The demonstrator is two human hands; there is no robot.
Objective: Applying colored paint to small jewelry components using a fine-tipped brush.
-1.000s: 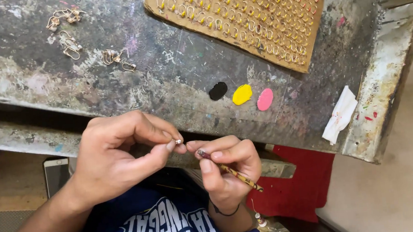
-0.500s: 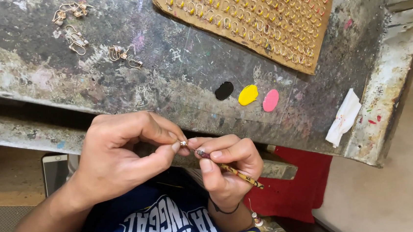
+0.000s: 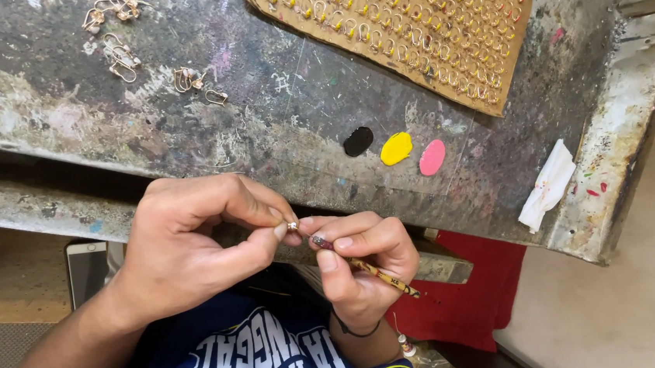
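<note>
My left hand (image 3: pixel 192 245) pinches a tiny metal jewellery piece (image 3: pixel 293 226) between thumb and forefinger, just below the near edge of the worn workbench (image 3: pixel 276 126). My right hand (image 3: pixel 361 263) grips a thin patterned stick tool (image 3: pixel 377 275) like a pen, its tip touching the small piece. Both hands meet in front of my chest, over a dark blue shirt.
On the bench lie black (image 3: pixel 357 140), yellow (image 3: pixel 395 148) and pink (image 3: pixel 432 157) paint blobs, a cardboard sheet (image 3: pixel 408 26) carrying several rows of small rings, loose metal hooks (image 3: pixel 119 56) at far left and a stained white rag (image 3: pixel 547 184). A phone (image 3: pixel 87 269) lies low left.
The hands stay joined on the small piece. The view has drifted slightly, so the bench and paint blobs sit a little lower and further right in the picture.
</note>
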